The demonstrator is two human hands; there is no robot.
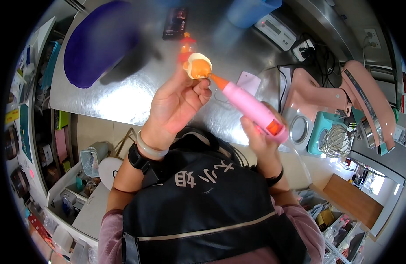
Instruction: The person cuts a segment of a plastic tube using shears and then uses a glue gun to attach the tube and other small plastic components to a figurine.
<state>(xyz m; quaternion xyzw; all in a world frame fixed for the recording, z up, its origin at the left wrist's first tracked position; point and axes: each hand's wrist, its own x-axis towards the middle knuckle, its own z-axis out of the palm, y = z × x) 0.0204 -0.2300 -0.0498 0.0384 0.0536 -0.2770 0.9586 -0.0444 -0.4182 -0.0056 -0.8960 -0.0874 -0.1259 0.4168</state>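
My left hand [173, 105] is raised over the steel table, palm up, pinching a small orange figurine [199, 67] with a cream edge. Just beyond it shows a red and clear toy piece [188, 47] with a star on top; whether it is joined to the figurine I cannot tell. My right hand [261, 138] grips a pink glue gun [251, 104] with an orange nozzle. The nozzle's tip meets or nearly touches the figurine's lower right side. A pale cord [302, 160] trails down from the glue gun's rear.
A dark phone [175, 24] lies at the back of the steel table [137, 94]. Left is a purple rounded object [97, 42]; far right, a blue container [253, 11] and white scale [275, 31]. A pink stand mixer [366, 88] and whisk [337, 141] stand right.
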